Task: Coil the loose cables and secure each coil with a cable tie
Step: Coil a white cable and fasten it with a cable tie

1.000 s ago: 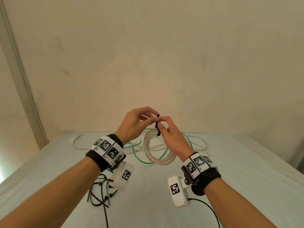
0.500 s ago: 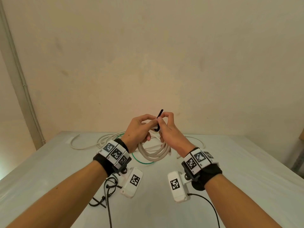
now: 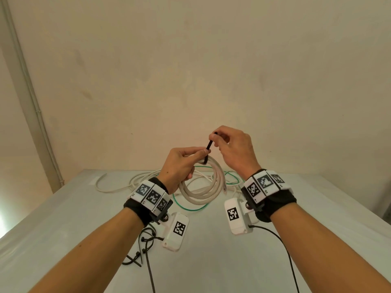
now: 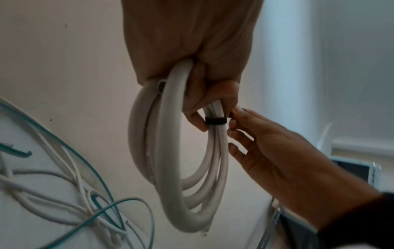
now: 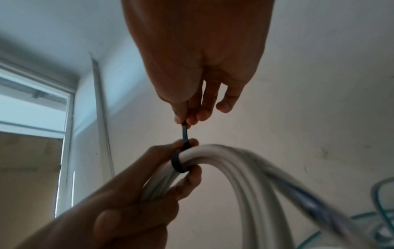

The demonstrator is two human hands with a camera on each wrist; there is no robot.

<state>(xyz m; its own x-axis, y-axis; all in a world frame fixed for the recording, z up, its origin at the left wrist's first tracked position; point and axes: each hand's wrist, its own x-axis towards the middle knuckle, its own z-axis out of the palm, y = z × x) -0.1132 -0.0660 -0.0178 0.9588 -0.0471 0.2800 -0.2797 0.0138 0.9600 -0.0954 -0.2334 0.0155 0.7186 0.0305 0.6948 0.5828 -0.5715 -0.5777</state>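
**Black tie looped round a white coil, held above the table**

The white cable coil (image 3: 203, 182) hangs in the air over the far middle of the grey table (image 3: 63, 208), several thick turns bunched together, one cut end showing at its lower right. A black cable tie (image 5: 178, 164) wraps the bundle at its top, and its tail rises straight up from there.

The left hand (image 3: 179, 166) grips the coil at the tie, fingers curled round the turns and thumb pressed beside the band. The right hand (image 3: 232, 149), above and just beside it, pinches the tail's end between thumb and forefinger, the other fingers loosely bent.

Beneath the coil, loose white cables (image 3: 135, 182) and a thin green cable (image 3: 190, 208) sprawl toward the table's far edge against the wall (image 3: 190, 70). Spare black ties (image 3: 143, 246) lie near the front left; open table surface spreads to both sides.
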